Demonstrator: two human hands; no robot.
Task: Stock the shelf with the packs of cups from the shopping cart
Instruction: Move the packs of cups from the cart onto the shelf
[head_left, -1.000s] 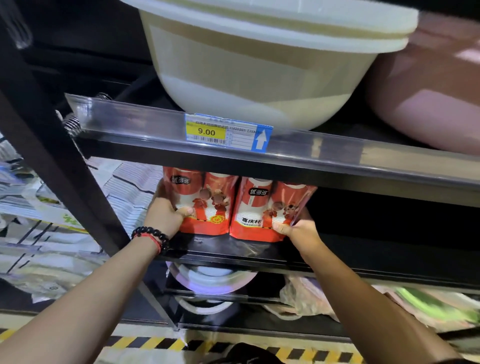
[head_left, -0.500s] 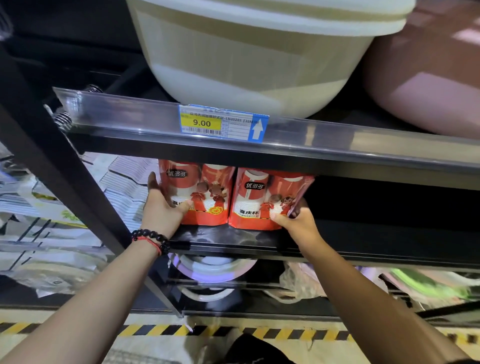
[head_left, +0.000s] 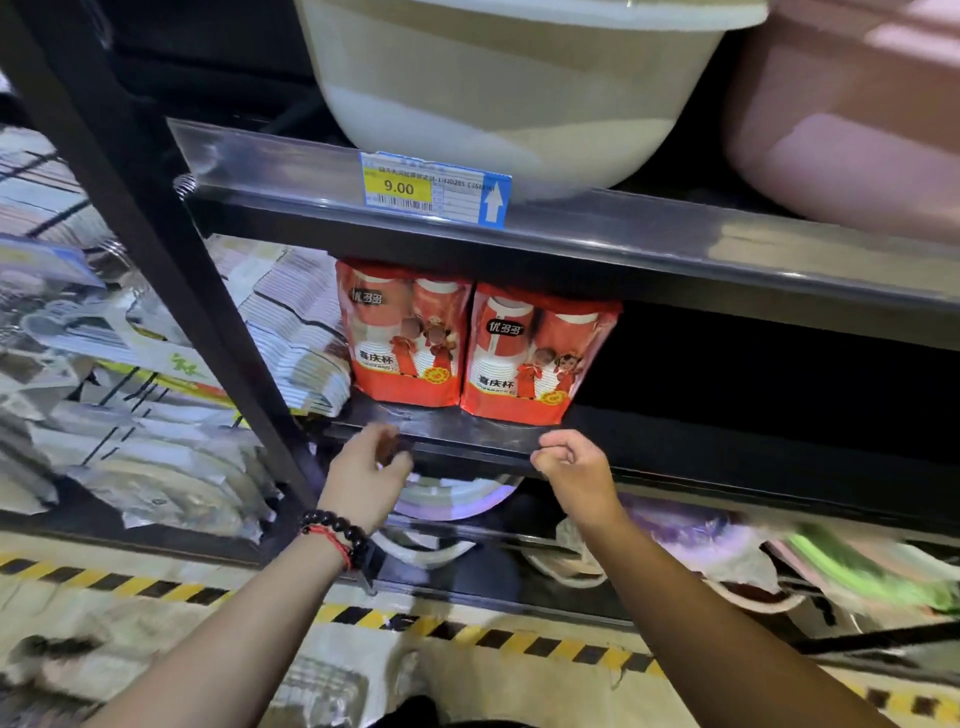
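Both hands' grip loosely curled, empty, below two packs (head_left: 475, 348).

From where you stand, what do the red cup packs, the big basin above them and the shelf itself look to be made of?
Red cup packs: glossy printed plastic film, judging by its sheen and creases. Cream basin: likely smooth moulded plastic with a soft shine. Shelf: probably black painted metal; the clear strip on the shelf above looks like transparent plastic.
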